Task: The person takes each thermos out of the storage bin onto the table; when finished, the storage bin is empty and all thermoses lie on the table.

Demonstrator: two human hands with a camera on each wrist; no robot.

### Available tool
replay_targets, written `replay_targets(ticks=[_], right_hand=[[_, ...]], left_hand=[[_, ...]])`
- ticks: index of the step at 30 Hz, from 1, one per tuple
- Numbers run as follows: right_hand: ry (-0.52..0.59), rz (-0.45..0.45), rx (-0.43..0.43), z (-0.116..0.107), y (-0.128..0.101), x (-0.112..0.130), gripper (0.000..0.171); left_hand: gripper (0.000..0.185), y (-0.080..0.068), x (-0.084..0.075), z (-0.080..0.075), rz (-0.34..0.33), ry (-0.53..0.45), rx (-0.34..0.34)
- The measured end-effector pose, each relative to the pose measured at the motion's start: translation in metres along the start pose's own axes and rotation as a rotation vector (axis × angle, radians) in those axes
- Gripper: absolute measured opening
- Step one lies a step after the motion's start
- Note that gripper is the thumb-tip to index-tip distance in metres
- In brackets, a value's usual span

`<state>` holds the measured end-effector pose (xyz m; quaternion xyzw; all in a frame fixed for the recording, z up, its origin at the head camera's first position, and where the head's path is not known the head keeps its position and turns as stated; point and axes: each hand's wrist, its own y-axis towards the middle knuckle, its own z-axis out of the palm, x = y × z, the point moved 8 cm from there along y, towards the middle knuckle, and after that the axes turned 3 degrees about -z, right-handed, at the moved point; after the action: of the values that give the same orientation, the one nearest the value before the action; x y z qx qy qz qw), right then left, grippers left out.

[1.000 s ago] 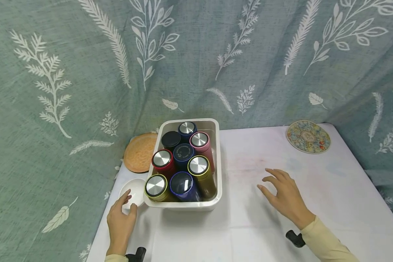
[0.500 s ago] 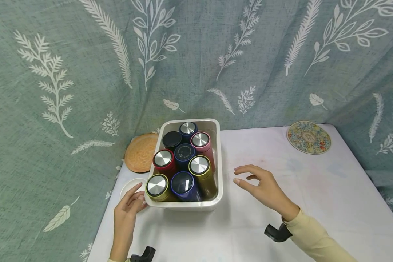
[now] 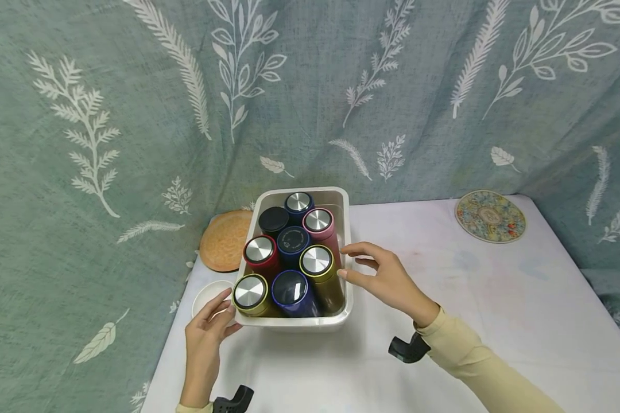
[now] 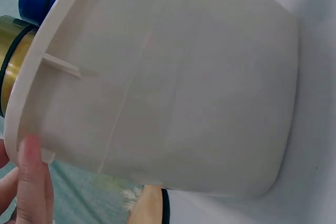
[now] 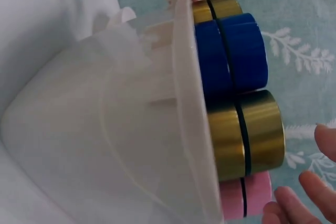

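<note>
On the white surface point(image 3: 444, 321) stands a white bin point(image 3: 344, 229) full of upright tins, and all places here are given from this bin. To its far left lies an orange disc point(image 3: 222, 241), and a small white bowl point(image 3: 204, 295) sits just beside the near left corner. The left hand point(image 3: 206, 338) is at this near left corner with straight fingers point(image 4: 32, 182) touching the rim, its grip released and holding nothing. Inside, a gold tin point(image 3: 249, 293) is at the near left, a blue tin point(image 3: 289, 289) next to it, and another gold tin point(image 3: 317, 265) by the right wall. The right hand point(image 3: 387, 281) is over the right rim, fingers loosely spread near this tin, grip released. Far right lies a patterned coaster point(image 3: 489, 216).
</note>
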<state>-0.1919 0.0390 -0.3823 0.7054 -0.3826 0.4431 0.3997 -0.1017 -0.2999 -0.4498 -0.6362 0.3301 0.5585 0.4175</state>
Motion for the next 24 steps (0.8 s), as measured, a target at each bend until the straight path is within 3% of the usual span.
replay_targets(ticks=[12,24], right_hand=[[0.095,0.029,0.083,0.016,0.022,-0.004,0.062],[0.133,0.057,0.141,0.029,0.028,-0.004,0.065]], left_hand=[[0.043,0.002,0.000,0.000,-0.033,-0.029,0.014],[0.038,0.005,0.003,0.001,-0.057,-0.039,0.035]])
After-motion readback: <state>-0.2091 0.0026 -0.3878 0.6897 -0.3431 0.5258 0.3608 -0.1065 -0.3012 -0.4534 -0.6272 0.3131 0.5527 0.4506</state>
